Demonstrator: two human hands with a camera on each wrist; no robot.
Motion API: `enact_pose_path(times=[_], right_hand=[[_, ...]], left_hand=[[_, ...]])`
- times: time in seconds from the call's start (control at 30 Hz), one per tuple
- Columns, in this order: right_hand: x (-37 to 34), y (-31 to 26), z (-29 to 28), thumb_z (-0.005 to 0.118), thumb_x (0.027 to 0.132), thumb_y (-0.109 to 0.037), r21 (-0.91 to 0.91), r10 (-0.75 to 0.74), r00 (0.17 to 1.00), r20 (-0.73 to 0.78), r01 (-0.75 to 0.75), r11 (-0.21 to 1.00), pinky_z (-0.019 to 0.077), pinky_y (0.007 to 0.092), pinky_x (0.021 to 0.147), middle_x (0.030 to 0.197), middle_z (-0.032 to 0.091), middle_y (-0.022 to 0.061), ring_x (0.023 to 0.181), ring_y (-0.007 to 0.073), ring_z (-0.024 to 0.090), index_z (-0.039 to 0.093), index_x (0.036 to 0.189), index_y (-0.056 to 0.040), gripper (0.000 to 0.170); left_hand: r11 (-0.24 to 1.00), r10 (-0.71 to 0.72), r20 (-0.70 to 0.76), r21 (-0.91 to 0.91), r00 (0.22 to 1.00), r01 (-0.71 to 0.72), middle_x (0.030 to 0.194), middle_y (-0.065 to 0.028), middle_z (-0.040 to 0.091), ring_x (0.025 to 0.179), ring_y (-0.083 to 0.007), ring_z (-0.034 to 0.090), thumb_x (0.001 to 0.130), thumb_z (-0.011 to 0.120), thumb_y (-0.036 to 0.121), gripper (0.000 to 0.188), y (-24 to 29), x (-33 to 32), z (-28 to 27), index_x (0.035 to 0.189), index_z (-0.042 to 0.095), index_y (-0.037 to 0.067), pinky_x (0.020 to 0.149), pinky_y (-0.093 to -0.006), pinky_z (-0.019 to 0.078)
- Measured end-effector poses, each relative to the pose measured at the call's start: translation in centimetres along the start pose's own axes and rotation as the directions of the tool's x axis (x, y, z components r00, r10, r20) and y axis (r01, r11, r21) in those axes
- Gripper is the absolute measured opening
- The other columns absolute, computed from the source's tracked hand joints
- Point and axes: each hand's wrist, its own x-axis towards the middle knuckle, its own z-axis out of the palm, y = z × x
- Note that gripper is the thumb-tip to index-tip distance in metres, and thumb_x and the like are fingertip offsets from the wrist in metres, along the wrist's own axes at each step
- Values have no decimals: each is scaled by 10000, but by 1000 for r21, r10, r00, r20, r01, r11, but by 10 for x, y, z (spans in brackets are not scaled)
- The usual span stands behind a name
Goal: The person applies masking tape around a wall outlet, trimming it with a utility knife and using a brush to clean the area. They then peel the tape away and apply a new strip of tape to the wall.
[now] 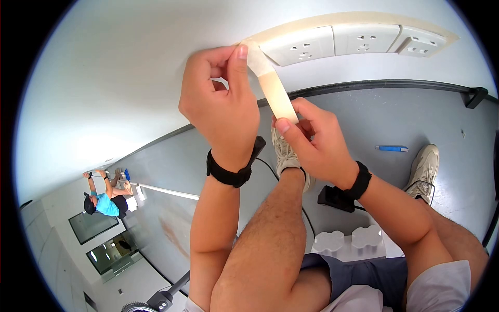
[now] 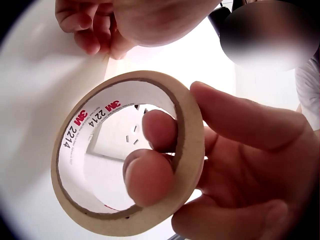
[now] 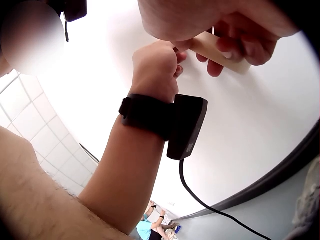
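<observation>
A roll of masking tape (image 2: pixel 192 145), marked 3M 2214 inside its core, is gripped by my right hand (image 1: pixel 319 143). In the left wrist view two of its fingers reach through the core. From the roll a strip of tape (image 1: pixel 260 62) runs up to the left corner of a row of white wall sockets (image 1: pixel 299 47). There my left hand (image 1: pixel 223 88) pinches the strip against the wall, thumb and forefinger right at the corner. More tape (image 1: pixel 332 20) lies along the sockets' upper edge and round their right end.
A blue utility knife (image 1: pixel 392 148) lies on the grey floor near my shoe (image 1: pixel 423 169). A dark baseboard (image 1: pixel 374 86) runs below the sockets. Between my legs stands a white stool-like object (image 1: pixel 348 247). Another person (image 1: pixel 106 203) sits by the wall farther off.
</observation>
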Motion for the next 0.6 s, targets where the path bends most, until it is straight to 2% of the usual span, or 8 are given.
enact_pose_path(times=[0.03, 0.5, 0.57, 0.6], right_hand=[[1, 0, 0, 645, 1116, -121, 6, 6, 1000, -1, -6, 1000, 561, 256, 734, 996, 720, 59, 854, 65, 667, 671, 1209, 47, 194], [10, -3, 2, 657, 1124, -143, 15, 30, 1000, -9, -30, 999, 576, 264, 710, 1012, 732, 63, 850, 72, 689, 661, 1224, 43, 212], [13, 3, 8, 740, 1054, -229, 79, -65, 991, -120, 75, 994, 370, 306, 524, 639, 548, 33, 548, 95, 450, 696, 1106, 2, 241], [12, 2, 6, 740, 1054, -229, 79, -66, 991, -119, 75, 994, 370, 306, 524, 639, 548, 33, 548, 95, 450, 696, 1106, 2, 241]], left_hand=[[1000, -23, -8, -8, 1000, 22, 795, 5, 704, 641, -100, 613, 984, 816, 119, 118, 1, 0, 1, 919, 736, 62, 549, -271, 409], [999, -19, -30, 29, 999, 20, 794, 19, 682, 641, -101, 597, 996, 814, 140, 145, 2, -2, 3, 913, 722, 66, 541, -276, 394], [999, -35, -36, 22, 999, 35, 794, 19, 680, 643, -100, 596, 995, 815, 140, 147, 2, -2, 4, 911, 720, 66, 541, -277, 395], [999, -20, -40, 32, 999, 21, 794, 18, 681, 640, -100, 596, 992, 818, 139, 149, 1, -2, 5, 909, 719, 66, 541, -276, 397]])
